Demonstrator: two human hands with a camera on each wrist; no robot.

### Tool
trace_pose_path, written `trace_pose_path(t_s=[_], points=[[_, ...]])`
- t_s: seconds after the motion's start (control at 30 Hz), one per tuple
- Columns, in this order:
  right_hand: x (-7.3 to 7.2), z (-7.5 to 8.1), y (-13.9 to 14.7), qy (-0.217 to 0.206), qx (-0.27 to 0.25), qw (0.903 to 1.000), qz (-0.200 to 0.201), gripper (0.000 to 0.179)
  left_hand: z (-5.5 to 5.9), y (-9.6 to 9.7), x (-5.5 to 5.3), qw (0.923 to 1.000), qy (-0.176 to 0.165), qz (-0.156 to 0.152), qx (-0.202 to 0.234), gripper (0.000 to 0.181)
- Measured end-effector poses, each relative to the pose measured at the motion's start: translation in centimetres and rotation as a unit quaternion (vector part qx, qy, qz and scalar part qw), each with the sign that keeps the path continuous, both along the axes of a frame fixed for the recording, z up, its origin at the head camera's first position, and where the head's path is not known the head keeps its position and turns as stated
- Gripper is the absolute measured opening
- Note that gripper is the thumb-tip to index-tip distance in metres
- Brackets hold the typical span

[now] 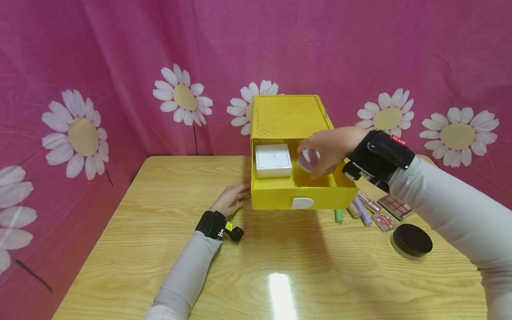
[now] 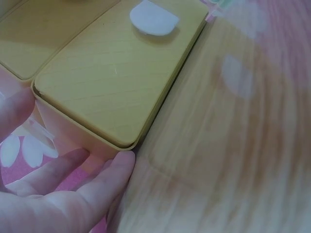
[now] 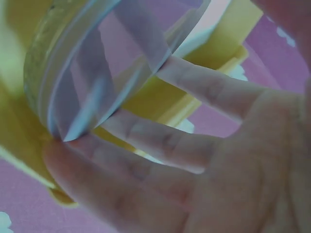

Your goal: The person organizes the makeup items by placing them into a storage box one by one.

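A yellow drawer box stands on the table with its drawer pulled out; the drawer front has a white half-round handle. Inside the drawer, on the left, sits a small white box. My right hand reaches into the drawer's right side and holds a round mirror by its edge, the fingers reflected in its glossy face. Beside the box's left side rests my left hand; in the left wrist view its fingertips touch the yellow side wall near the bottom edge.
Right of the drawer lie a green stick, a purple tube, a pink tube, an eyeshadow palette, a small blush compact and a round black-lidded jar. A pink flowered curtain hangs behind the table.
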State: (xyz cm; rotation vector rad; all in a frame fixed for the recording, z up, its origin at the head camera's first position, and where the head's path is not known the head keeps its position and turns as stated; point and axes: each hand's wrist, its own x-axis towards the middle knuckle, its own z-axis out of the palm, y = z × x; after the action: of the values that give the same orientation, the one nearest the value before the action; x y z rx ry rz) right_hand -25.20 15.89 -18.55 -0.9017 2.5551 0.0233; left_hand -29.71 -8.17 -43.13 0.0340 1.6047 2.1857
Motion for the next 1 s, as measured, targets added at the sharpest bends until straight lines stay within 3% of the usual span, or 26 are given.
trace_pose_path(t_s=[0.13, 0.33, 0.5, 1.0], points=[[-0.3, -0.4, -0.4, -0.005, 0.019, 0.9995, -0.023, 0.058, 0.0, 0.1, 0.0, 1.0000, 0.002, 0.002, 0.003, 0.040], [-0.8, -1.3, -1.0, -0.026, 0.014, 0.9994, -0.020, 0.030, -0.1, 0.0, 0.0, 1.0000, 0.005, -0.001, 0.006, 0.040], [-1.4, -2.1, -1.3, -0.036, 0.022, 0.9986, -0.032, 0.027, -0.1, 0.0, 0.0, 1.0000, 0.003, 0.001, 0.007, 0.040], [-2.1, -3.4, -1.7, 0.045, 0.054, 0.9970, -0.032, 0.030, -0.2, 0.0, -0.1, 0.9999, 0.003, -0.002, 0.015, 0.041]])
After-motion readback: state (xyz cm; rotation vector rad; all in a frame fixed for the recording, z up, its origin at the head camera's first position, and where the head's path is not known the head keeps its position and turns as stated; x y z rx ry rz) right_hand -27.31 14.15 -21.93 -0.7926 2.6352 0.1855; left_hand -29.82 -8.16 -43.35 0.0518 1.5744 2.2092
